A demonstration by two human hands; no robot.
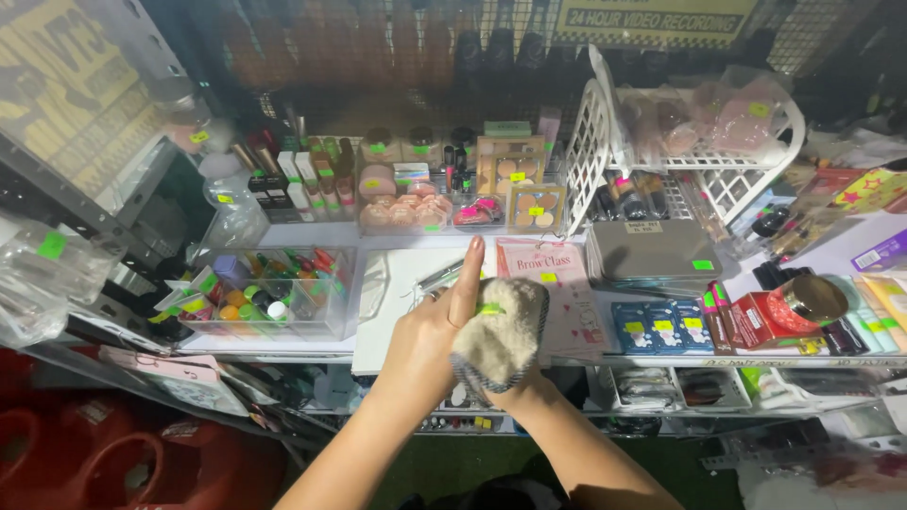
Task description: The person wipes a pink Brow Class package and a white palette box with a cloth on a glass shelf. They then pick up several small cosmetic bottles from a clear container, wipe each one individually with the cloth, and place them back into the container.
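I hold a fluffy beige pouch (pixel 503 332) with a dark checked edge and a small green sticker, in front of a white shelf (pixel 397 326). My left hand (pixel 436 332) grips its left side, thumb pointing straight up. My right hand (pixel 511 384) supports it from below and is almost wholly hidden behind the pouch; only the wrist end shows. Just beyond the thumb lie a pink packet (pixel 556 274) and a thin metal tool (pixel 440 276) on the shelf.
A clear box of small colourful bottles (pixel 269 295) stands at the left. Make-up palettes (pixel 515 175) and tubes line the back. At the right are a white plastic basket (pixel 704 151), a grey tin case (pixel 652 250), blue packets (pixel 661 327) and a red box (pixel 756 319). Red containers (pixel 113 453) sit below left.
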